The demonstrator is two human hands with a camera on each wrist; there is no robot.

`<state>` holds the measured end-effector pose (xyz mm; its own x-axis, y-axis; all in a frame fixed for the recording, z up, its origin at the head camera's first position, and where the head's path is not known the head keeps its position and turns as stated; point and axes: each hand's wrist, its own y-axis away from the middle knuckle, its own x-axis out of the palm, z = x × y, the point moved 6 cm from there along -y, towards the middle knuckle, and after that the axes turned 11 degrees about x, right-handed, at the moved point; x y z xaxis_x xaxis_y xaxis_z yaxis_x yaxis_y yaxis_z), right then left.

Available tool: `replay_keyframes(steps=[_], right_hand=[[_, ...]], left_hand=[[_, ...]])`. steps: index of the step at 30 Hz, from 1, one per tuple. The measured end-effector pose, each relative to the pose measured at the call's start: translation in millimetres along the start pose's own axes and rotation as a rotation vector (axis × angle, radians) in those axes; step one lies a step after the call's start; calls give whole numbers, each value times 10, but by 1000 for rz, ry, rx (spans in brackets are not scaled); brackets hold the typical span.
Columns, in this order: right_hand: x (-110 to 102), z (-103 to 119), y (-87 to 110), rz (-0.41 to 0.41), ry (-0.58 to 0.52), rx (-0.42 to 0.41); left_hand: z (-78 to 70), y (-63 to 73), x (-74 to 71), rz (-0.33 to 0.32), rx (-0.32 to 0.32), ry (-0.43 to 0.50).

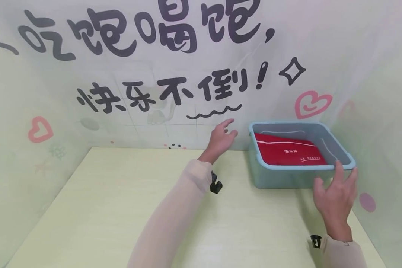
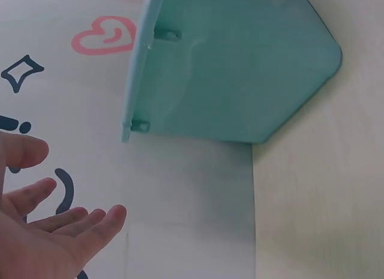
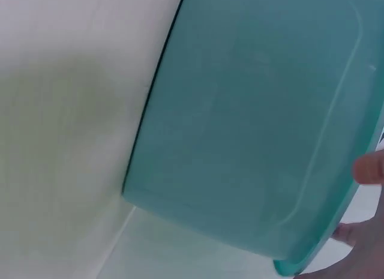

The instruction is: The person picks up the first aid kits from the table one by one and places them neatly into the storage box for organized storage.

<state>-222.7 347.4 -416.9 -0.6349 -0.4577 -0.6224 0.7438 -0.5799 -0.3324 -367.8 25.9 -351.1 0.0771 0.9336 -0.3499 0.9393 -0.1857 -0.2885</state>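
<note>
A blue-green plastic bin (image 1: 284, 176) stands at the back right of the table, with a folded red cloth-like item (image 1: 281, 152) printed in white inside it. My left hand (image 1: 221, 137) hovers left of the bin, apart from it, thumb and fingers spread. In the left wrist view that hand (image 2: 54, 231) is empty beside the bin's side wall (image 2: 228, 69). At the bin's front right corner is my right hand (image 1: 336, 195), fingertips right at the rim and thumb before the front wall. The right wrist view shows its thumb (image 3: 369, 168) overlapping the rim.
The pale yellow table (image 1: 114, 208) has a wall sheet (image 1: 147, 70) with dark lettering and pink hearts behind it. Light side walls border it left and right, the right one close to the bin. A small black device (image 1: 216, 183) sits on the left wrist.
</note>
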Motion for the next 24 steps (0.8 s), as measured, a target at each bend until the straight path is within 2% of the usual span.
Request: replay_keyframes(steps=[6,14,24], right_hand=[[8,163,-72,-16,14,-96],[163,479,-146,111,122,-198],[464,959,-33,268,168,-306]], left_hand=[[203,14,-140,13,37,-120],[397,97,-249,35,44,-300],[734,259,-359,85,104,-723]])
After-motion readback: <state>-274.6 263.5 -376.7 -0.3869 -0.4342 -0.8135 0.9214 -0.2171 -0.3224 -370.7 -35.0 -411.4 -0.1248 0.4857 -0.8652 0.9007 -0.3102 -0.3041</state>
